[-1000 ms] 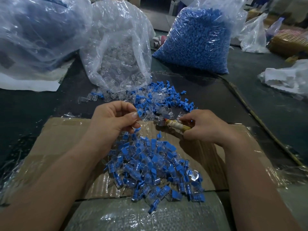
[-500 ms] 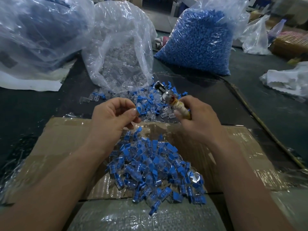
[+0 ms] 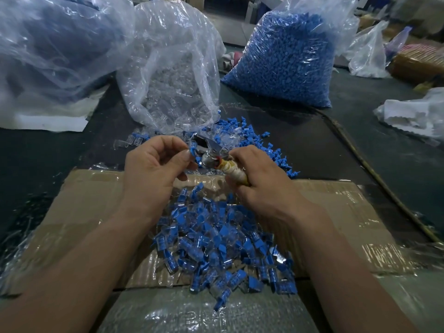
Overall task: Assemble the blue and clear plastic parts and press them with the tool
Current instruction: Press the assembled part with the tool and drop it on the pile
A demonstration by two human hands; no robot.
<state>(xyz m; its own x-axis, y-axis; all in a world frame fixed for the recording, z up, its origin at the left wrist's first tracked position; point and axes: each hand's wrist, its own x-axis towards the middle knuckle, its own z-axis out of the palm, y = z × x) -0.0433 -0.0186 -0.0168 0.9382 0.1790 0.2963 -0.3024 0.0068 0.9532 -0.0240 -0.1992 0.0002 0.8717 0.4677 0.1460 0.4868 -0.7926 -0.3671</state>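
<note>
Dark counter (image 3: 312,145) carries taped cardboard (image 3: 84,200); a clear-parts bag (image 3: 168,80) stands at 11 o'clock, a blue-parts bag (image 3: 283,61) at 1. Left grip (image 3: 153,174) pinches a blue part (image 3: 192,148) at 9 o'clock of the tool (image 3: 211,156) head; right grip (image 3: 262,186) is wrapped round its handle

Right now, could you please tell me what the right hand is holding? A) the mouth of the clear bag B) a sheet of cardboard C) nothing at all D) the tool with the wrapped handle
D: the right hand is curled round the wrapped handle of the tool, whose metal head meets the blue part pinched by the left hand.
</note>
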